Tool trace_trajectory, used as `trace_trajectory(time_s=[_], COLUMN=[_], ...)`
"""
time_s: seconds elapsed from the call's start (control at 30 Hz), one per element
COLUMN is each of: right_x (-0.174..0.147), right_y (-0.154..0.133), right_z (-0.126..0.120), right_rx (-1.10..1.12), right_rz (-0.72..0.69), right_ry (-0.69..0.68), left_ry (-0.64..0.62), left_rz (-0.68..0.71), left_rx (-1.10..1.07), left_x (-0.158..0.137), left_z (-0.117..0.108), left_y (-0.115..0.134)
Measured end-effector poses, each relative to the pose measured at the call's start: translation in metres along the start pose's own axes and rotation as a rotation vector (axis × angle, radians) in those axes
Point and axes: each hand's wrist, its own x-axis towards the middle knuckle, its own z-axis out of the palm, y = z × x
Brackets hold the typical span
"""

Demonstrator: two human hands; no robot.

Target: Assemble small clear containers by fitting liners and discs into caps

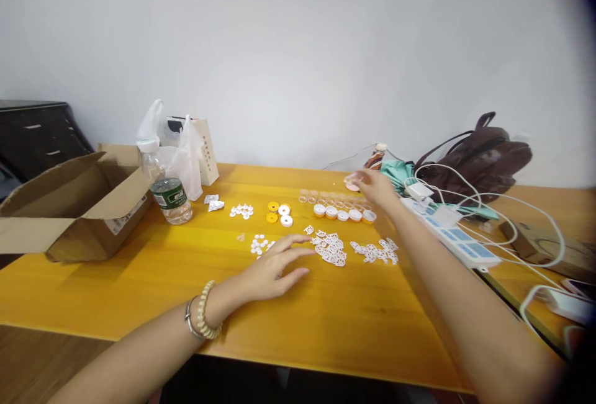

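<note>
My left hand (pixel 279 261) hovers low over the table with its fingers spread, holding nothing. Just beyond its fingertips lies a pile of white openwork plastic pieces (pixel 329 249), and a second pile (pixel 375 251) is further right. My right hand (pixel 376 188) reaches to the back, its fingers closed together around something small and pale, too blurred to name. A pink round piece (pixel 352 187) is under those fingertips. Near this hand stand a row of clear round cups (pixel 329 198) and a row of white-topped orange round pieces (pixel 342 215).
Small white parts (pixel 242 210), more white pieces (pixel 259 244) and orange and white rings (pixel 272 206) lie mid-table. Left are an open cardboard box (pixel 97 230), a water bottle (pixel 170 196) and a plastic bag (pixel 189 162). Right are a power strip (pixel 451 233), cables and a brown bag (pixel 484 159).
</note>
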Motion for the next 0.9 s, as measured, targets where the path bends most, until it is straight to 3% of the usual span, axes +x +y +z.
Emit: trace_trajectory(time_s=[0.13, 0.27, 0.57, 0.9], right_x=[0.023, 0.033, 0.036, 0.028], right_y=[-0.074, -0.114, -0.118, -0.108], right_z=[0.03, 0.054, 0.07, 0.068], right_rx=[0.127, 0.141, 0.025, 0.125], right_rz=[-0.201, -0.302, -0.302, -0.229], right_ry=[-0.088, -0.202, -0.363, -0.3], left_ry=[0.001, -0.002, -0.025, -0.033], left_rz=[0.012, 0.028, 0.04, 0.038], left_rx=[0.019, 0.037, 0.078, 0.072], left_x=[-0.001, -0.003, -0.002, -0.003], left_z=[-0.003, -0.006, -0.009, -0.007], left_y=[0.001, 0.002, 0.005, 0.0])
